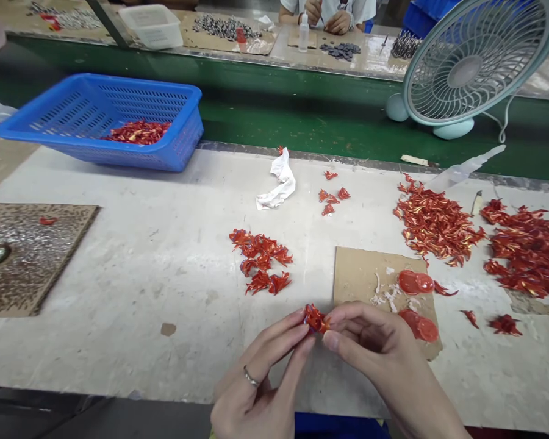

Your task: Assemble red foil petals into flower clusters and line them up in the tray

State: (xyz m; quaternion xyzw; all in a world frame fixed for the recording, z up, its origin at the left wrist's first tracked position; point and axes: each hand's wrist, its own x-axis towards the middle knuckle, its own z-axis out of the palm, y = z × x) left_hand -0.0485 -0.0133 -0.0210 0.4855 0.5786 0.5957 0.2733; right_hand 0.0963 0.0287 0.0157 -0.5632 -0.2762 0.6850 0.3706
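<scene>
My left hand [256, 384] and my right hand [375, 347] pinch a small red-orange flower cluster [315, 319] between their fingertips, low in the middle of the view. A silver ring sits on a left finger. Just beyond my right hand lies a cardboard sheet [379, 274] bearing red translucent discs [416, 282] and white crumbs. A loose heap of red petal pieces [260, 259] lies on the white-grey workbench [132, 341] ahead of my hands. Larger heaps of red-gold petals [437, 224] lie to the right.
A blue plastic mesh basket [98, 122] holds red pieces at the back left. A crumpled white cloth [278, 181] and a pale green fan [466, 67] stand beyond. A speckled board [32, 259] lies left. Across a green-edged gap, a co-worker [327, 12] sits at another bench.
</scene>
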